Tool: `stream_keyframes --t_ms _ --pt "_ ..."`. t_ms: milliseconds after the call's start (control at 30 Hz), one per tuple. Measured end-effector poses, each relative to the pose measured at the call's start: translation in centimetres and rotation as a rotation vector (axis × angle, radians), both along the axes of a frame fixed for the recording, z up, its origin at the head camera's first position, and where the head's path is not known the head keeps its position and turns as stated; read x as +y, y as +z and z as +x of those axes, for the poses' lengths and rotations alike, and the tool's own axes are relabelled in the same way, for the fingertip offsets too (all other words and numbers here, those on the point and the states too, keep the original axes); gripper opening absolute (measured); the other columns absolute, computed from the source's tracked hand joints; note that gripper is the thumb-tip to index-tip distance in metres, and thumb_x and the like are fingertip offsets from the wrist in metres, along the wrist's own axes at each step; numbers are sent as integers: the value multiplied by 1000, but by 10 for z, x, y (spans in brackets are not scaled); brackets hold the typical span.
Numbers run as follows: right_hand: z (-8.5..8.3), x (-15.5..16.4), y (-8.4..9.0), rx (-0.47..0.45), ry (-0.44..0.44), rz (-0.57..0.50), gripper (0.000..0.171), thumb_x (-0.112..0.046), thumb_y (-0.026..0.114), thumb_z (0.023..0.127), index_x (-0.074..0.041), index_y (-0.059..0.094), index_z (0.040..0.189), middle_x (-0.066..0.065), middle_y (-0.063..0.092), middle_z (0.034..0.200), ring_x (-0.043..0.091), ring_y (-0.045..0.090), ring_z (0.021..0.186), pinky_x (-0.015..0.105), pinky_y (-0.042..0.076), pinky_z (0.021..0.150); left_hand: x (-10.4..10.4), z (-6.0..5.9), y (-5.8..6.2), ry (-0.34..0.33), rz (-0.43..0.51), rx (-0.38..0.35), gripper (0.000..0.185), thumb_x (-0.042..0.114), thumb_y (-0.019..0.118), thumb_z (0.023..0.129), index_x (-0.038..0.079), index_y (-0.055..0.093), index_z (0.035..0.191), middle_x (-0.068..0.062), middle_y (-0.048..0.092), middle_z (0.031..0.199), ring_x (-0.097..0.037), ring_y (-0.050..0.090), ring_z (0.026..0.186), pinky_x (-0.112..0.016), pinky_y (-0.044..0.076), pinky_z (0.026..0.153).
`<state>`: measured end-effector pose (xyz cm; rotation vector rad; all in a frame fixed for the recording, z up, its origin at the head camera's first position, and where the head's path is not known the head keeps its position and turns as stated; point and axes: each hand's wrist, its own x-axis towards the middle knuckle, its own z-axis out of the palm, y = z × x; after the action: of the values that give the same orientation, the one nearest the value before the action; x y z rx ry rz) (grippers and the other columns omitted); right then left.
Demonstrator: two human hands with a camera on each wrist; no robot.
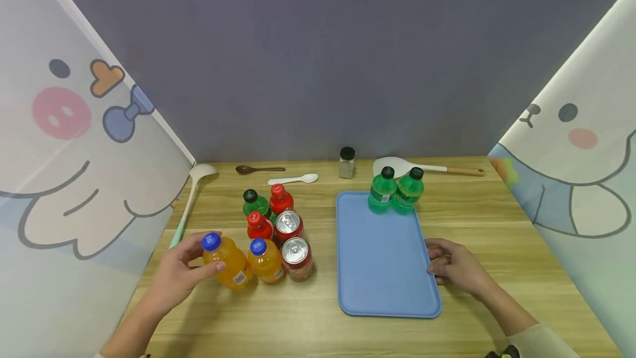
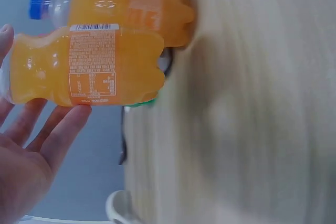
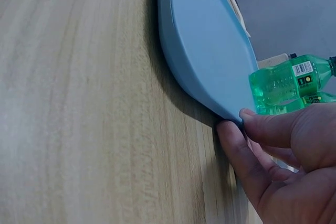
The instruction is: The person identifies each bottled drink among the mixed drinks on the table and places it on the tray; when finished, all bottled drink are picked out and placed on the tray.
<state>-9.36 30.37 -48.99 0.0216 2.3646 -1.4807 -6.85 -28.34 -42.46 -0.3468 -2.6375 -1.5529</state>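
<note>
3 green bottles (image 1: 382,190), 2 red bottles (image 1: 280,199), 2 orange bottles (image 1: 227,260), 2 cans (image 1: 297,258), 4 spoons (image 1: 293,179).

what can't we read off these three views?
- Right hand on the blue tray: the right wrist view shows fingertips at the rim; the head view is too small to tell whether the thumb hooks underneath.
- Orange bottle held by the left hand: its cap is cut off by the left wrist view's left edge.
- Can labels: too small in the head view, cropped in the left wrist view.
</note>
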Motion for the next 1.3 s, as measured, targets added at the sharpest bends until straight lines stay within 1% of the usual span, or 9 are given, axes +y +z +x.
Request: stream_keyframes --t_ms 200,367,500,633,867,1167,1233,1267,1300 --pt "1 1 0 -6 -8 -6 66 6 71 90 10 41 149 24 56 117 22 68 89 36 63 66 1 -4 25 16 -54 74 49 3 81 87 2 61 132 18 70 114 2 68 100 -28 62 70" --pt "1 2 0 -13 -13 -6 66 6 71 90 10 41 149 24 57 118 23 68 91 36 63 67 5 -9 49 12 -74 153 48 -3 80 85 1 63 130 19 70 112 0 70 95 -24 61 70" --pt "2 2 0 -15 -14 -3 66 6 71 90 10 42 149 24 57 119 25 68 92 36 63 67 10 -14 66 28 -82 192 49 -4 81 84 2 63 129 21 69 112 0 70 94 -20 60 72" --pt "3 2 -2 -17 -18 -4 67 6 72 89 9 42 149 23 57 119 25 68 92 36 63 67 17 -20 80 30 -79 189 47 -1 81 85 3 63 129 20 69 111 1 70 95 -20 61 71" --pt "1 1 -8 -8 -17 5 67 3 74 89 7 44 149 22 61 117 21 67 88 35 63 66 30 -30 100 42 -148 165 48 10 83 88 10 64 132 15 71 109 4 68 95 -19 60 73" --pt "0 1 -8 -4 -22 -2 66 4 73 90 7 44 149 22 60 117 22 67 89 35 63 66 41 -42 121 -18 -176 157 40 15 82 90 11 65 126 2 71 112 1 70 94 -22 61 73" --pt "-1 1 -8 -2 -24 -5 66 3 73 90 6 44 149 22 59 117 22 67 89 35 63 66 43 -44 125 -24 -182 158 39 16 81 90 11 65 125 -1 71 113 3 69 95 -22 61 73" --pt "-1 1 -7 0 -24 -4 65 3 73 90 6 44 149 22 60 117 22 67 89 35 63 66 43 -45 126 -23 -188 158 40 17 82 90 11 65 126 -2 71 114 -1 70 97 -21 60 74" --pt "-2 1 -7 2 -24 -6 65 3 73 90 6 44 149 22 59 117 22 67 88 35 63 66 44 -47 128 -21 -193 159 40 17 82 90 12 65 126 -3 70 115 0 70 97 -20 60 74"
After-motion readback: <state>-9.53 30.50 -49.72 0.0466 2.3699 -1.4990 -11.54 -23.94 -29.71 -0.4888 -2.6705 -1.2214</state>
